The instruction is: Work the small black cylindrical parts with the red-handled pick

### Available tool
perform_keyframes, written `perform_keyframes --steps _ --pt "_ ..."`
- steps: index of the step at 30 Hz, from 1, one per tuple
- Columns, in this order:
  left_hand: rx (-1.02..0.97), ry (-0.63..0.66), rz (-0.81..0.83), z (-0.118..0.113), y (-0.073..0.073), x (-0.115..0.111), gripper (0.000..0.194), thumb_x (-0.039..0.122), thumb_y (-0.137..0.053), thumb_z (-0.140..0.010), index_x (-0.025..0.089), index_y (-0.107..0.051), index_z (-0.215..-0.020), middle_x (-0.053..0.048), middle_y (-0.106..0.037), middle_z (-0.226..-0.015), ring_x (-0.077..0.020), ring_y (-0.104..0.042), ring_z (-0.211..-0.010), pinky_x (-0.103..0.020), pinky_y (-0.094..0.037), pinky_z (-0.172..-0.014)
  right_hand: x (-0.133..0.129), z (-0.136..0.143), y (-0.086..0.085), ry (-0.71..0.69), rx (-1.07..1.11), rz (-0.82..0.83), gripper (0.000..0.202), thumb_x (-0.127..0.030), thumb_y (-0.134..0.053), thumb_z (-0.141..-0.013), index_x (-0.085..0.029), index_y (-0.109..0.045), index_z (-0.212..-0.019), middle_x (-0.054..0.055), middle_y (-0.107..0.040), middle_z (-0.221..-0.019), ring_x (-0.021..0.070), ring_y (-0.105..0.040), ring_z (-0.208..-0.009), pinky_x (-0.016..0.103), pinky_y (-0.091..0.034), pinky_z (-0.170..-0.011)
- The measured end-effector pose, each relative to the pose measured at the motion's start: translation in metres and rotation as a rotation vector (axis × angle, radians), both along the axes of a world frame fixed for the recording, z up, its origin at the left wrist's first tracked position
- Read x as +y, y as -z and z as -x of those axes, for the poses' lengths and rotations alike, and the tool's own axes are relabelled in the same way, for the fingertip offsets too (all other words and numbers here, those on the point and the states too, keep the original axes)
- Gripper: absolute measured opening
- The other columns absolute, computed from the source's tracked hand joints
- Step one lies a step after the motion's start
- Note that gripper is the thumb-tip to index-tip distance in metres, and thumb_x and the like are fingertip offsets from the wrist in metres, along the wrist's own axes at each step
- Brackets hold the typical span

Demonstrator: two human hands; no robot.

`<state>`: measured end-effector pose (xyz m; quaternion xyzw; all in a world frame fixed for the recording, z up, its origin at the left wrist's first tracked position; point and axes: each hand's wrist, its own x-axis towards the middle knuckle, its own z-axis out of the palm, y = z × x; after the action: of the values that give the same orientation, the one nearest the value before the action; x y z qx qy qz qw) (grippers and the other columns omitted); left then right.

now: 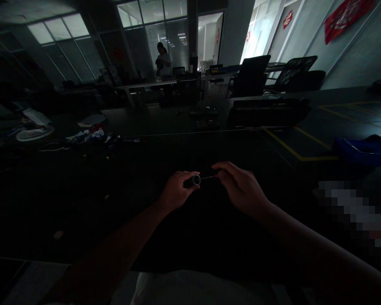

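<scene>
Near the middle of the dim view, my left hand (177, 190) is wrapped round a dark cylinder (188, 181) whose round, light-rimmed end faces the camera. To the right of it, my right hand (241, 186) pinches the reddish end of a thin rod (208, 177) between thumb and fingers. The rod runs level between the hands, and its left end meets the side of the cylinder's rim. Whether the tip goes into the cylinder is too dark to tell. Both hands are above a dark table (139, 241).
Cloths and cables (93, 134) lie at the back left, beside a white round object (34, 132). A long black object (268, 112) and small dark items are at the back. At the right is a blue bin (363, 150). A person (164, 61) stands far off.
</scene>
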<state>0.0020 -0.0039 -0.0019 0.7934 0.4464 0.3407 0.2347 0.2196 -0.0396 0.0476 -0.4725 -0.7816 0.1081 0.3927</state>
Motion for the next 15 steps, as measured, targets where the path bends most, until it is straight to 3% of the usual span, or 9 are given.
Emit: perform_keyframes --steps 3,8,12,15 --pt "0.018 0.016 -0.011 -0.0014 -0.0003 -0.0008 0.042 0.015 -0.078 -0.081 0.026 -0.068 -0.120 -0.002 -0.073 -0.112 -0.0209 -0.065 -0.105 -0.039 -0.048 -0.098 0.0010 0.0006 -0.0002 0.039 0.039 0.022 0.031 -0.032 -0.039 -0.103 -0.020 -0.067 -0.109 0.004 -0.073 -0.082 0.0162 -0.066 -0.062 0.029 -0.046 -0.060" --pt "0.048 0.027 0.002 -0.0033 -0.0016 -0.0018 0.042 0.016 -0.078 -0.081 0.027 -0.068 -0.120 -0.002 -0.073 -0.113 -0.0208 -0.066 -0.105 -0.040 -0.047 -0.100 0.0014 0.0013 0.0035 0.042 0.085 0.009 0.030 -0.026 -0.043 -0.099 -0.018 -0.051 -0.127 0.004 -0.070 -0.080 0.0172 -0.065 -0.063 0.030 -0.047 -0.061" --pt "0.041 -0.026 0.018 -0.0019 -0.0031 -0.0018 0.040 0.019 -0.076 -0.084 0.026 -0.067 -0.122 -0.003 -0.071 -0.118 -0.0213 -0.064 -0.108 -0.040 -0.047 -0.101 -0.0006 0.0038 0.0058 0.004 0.167 0.003 0.016 -0.028 -0.050 -0.095 -0.021 -0.054 -0.109 0.006 -0.070 -0.088 0.0196 -0.067 -0.077 0.032 -0.049 -0.068" --pt "0.064 -0.036 -0.007 -0.0015 -0.0057 -0.0029 0.038 0.020 -0.073 -0.086 0.027 -0.066 -0.123 -0.003 -0.071 -0.119 -0.0214 -0.064 -0.110 -0.042 -0.044 -0.105 0.0025 0.0064 0.0078 0.034 0.328 0.097 0.015 -0.035 -0.054 -0.095 -0.022 -0.059 -0.100 0.004 -0.069 -0.085 0.0185 -0.065 -0.076 0.032 -0.050 -0.069"
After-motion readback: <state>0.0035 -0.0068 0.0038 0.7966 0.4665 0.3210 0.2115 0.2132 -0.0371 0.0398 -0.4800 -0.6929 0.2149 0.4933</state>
